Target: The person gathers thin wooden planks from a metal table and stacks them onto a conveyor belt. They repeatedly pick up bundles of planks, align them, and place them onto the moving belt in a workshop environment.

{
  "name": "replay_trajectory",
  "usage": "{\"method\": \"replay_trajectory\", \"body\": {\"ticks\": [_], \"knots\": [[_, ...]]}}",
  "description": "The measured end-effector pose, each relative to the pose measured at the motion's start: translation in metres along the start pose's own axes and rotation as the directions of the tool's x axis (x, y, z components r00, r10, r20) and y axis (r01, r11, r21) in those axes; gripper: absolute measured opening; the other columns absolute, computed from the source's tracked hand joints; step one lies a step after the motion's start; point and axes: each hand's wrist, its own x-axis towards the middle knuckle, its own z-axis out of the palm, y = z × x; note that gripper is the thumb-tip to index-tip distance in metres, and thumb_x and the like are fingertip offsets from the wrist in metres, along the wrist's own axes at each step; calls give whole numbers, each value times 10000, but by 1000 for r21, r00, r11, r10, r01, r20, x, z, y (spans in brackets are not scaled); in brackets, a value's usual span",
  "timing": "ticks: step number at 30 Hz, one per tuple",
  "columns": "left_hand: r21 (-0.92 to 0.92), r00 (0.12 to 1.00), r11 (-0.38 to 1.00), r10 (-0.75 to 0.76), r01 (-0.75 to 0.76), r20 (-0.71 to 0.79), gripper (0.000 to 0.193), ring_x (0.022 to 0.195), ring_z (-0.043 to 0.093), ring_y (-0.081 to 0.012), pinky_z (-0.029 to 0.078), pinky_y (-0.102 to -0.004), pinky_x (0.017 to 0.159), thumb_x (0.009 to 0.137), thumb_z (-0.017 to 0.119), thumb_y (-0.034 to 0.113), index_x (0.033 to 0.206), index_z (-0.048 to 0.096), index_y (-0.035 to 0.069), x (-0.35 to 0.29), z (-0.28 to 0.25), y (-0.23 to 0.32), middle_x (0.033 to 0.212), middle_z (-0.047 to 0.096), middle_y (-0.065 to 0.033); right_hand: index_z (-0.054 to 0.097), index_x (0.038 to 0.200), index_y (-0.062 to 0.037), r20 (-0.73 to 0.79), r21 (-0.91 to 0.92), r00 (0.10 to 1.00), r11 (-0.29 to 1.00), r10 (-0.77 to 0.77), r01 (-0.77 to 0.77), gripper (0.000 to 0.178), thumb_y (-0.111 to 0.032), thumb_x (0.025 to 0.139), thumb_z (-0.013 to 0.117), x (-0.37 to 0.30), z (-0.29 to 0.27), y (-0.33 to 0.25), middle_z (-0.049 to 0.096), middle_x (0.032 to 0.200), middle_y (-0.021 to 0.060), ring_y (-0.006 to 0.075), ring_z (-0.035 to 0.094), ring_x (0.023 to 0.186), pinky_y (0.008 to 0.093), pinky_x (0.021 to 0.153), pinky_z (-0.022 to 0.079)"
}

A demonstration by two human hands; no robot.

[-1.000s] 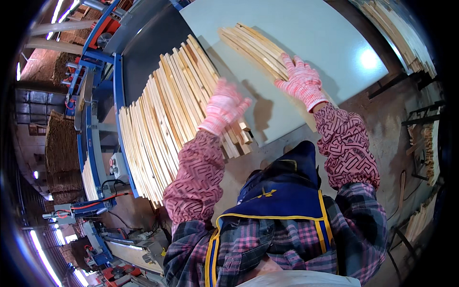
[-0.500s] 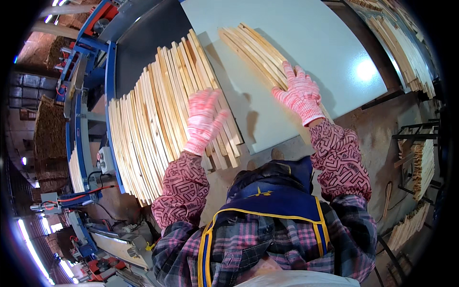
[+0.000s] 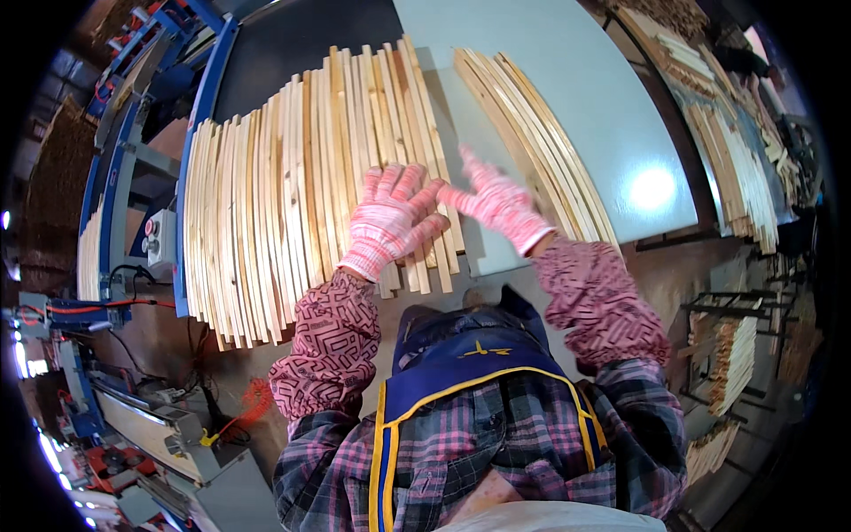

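Many pale wooden strips [image 3: 292, 177] lie side by side in a wide row on the dark surface at the left. My left hand [image 3: 390, 213], in a pink and white knit glove, rests flat on the right part of this row with its fingers spread. My right hand [image 3: 496, 202], gloved alike, is over the gap between the row and a smaller group of wooden strips [image 3: 541, 133]. Its fingers are stretched toward the row's right edge and hold nothing. The smaller group lies on the light grey tabletop [image 3: 612, 124].
A blue machine frame [image 3: 202, 97] with a grey control box [image 3: 160, 238] borders the row at the left. More wood strips [image 3: 731, 168] are stacked beyond the table's right side. A black metal rack [image 3: 722, 306] holding wood stands at the lower right.
My right hand has let go of the smaller group and moved left toward the row. My left hand stays on the row. The view has shifted slightly.
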Motion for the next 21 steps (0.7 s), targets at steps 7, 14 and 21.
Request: {"method": "replay_trajectory", "body": {"ticks": [7, 14, 21], "knots": [[7, 999, 1000, -11, 11, -43, 604, 1431, 331, -379, 186, -538, 1204, 928, 504, 586, 1448, 503, 278, -6, 14, -10, 1534, 405, -121, 471, 1459, -81, 27, 19, 996, 996, 89, -90, 821, -671, 891, 527, 8, 46, 26, 578, 1371, 215, 359, 533, 1291, 442, 1082, 406], [-38, 995, 999, 23, -26, -98, 598, 1431, 324, -338, 152, -517, 1198, 921, 496, 592, 1431, 527, 282, -8, 18, -10, 1511, 441, -114, 692, 996, -50, -316, -113, 913, 966, -257, 232, 442, -461, 938, 539, -17, -12, -5, 690, 938, 234, 433, 650, 923, 517, 809, 504], [-53, 1000, 998, -19, 19, -1, 663, 1461, 278, -385, 140, -545, 1215, 932, 498, 592, 1482, 456, 225, -7, 14, -8, 1551, 379, -154, 662, 1017, -83, -308, -396, 951, 913, -31, -99, 330, -388, 925, 577, -98, 3, 60, 684, 927, 221, 432, 649, 875, 513, 770, 517]]}}
